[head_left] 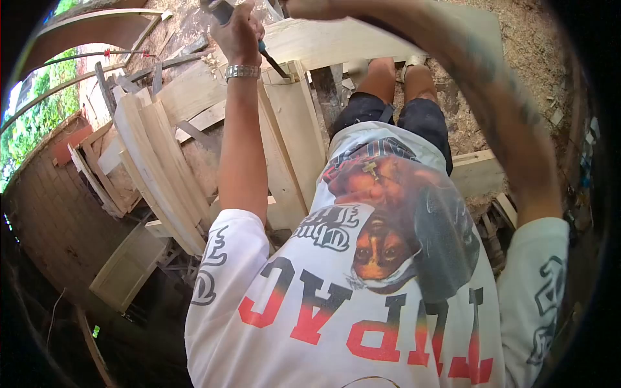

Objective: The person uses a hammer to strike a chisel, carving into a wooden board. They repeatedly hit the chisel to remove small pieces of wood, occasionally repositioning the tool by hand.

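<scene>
My left hand point(239, 35), with a metal watch band point(243, 72) at the wrist, is closed round the handle of a chisel point(277, 68). The chisel slants down to the right, its dark blade meeting the end of a pale wooden piece point(294, 71). At the top edge, my right hand point(310, 8) is blurred and partly cut off. Its fingers look curled, but what they hold cannot be made out. The right forearm arches across the upper right.
A wide pale board point(388, 48) lies across the top. Several long timber pieces point(162, 168) are stacked at the left, near a curved wooden part point(97, 35). Shavings point(537, 52) cover the ground round my feet. A pale panel point(126, 265) leans at lower left.
</scene>
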The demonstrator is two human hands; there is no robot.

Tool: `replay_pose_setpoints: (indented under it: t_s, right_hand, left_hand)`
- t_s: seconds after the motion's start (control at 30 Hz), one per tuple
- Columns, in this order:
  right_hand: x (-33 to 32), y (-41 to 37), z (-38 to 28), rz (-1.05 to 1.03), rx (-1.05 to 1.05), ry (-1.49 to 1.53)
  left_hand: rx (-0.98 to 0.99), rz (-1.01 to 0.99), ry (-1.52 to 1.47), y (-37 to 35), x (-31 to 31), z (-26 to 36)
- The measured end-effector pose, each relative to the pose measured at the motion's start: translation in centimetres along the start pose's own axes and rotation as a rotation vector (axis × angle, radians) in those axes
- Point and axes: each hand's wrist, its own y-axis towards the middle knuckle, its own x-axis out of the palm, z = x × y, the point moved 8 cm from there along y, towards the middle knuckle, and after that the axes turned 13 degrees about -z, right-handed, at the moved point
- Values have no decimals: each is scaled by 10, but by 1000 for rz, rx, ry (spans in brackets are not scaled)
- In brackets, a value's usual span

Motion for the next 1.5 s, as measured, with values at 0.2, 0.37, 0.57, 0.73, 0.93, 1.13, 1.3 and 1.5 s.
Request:
replay_pose_setpoints:
  t_s: [0.2, 0.37, 0.57, 0.73, 0.93, 1.13, 1.3, 1.5]
  right_hand:
    - [96, -70, 89, 230, 69, 626]
    - [154, -154, 121, 114, 330, 948]
    - [166, -197, 142, 213, 411, 1160]
    - [162, -212, 150, 352, 404, 1193]
    - [195, -233, 162, 374, 463, 1302]
    - [204, -255, 175, 344, 507, 1271]
    - [193, -269, 184, 378, 565, 1258]
    - [167, -248, 190, 390, 548, 1135]
  left_hand:
    - [-22, -29, -23, -13, 5, 13]
    - [90, 52, -18, -21, 25, 17]
    - [180, 108, -58, 7, 10, 30]
    - [434, 119, -138, -9, 12, 52]
    - [609, -11, -145, -45, 21, 74]
    - [288, 38, -120, 29, 21, 67]
    - [190, 109, -10, 39, 32, 50]
    - [189, 102, -13, 37, 35, 64]
